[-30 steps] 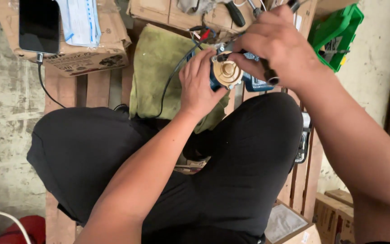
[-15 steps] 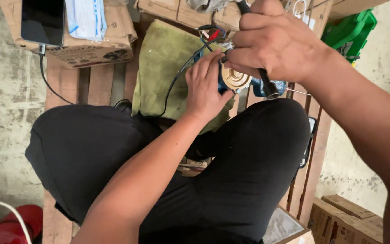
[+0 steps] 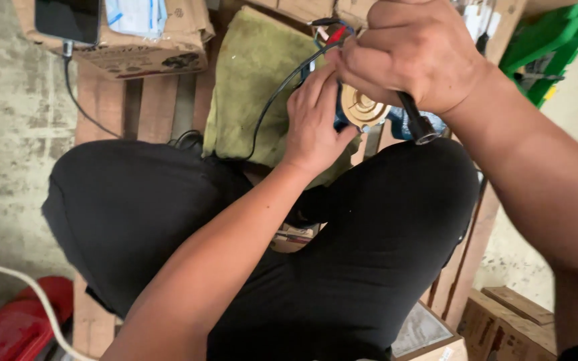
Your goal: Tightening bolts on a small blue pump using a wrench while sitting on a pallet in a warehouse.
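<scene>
Beside the green cloth (image 3: 255, 80), brown cardboard box (image 3: 142, 50), white packet (image 3: 138, 15) atop.

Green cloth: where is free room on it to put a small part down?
The green cloth is bare on its left half, between the cardboard box and the black wire. Its right edge is crowded by both hands, left and right.

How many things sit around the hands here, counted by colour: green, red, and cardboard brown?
Green: 2, the olive cloth and the green plastic crate
Red: 1, the red container
Cardboard brown: 3, the cardboard box with a phone on it and two small boxes
Total: 6
</scene>
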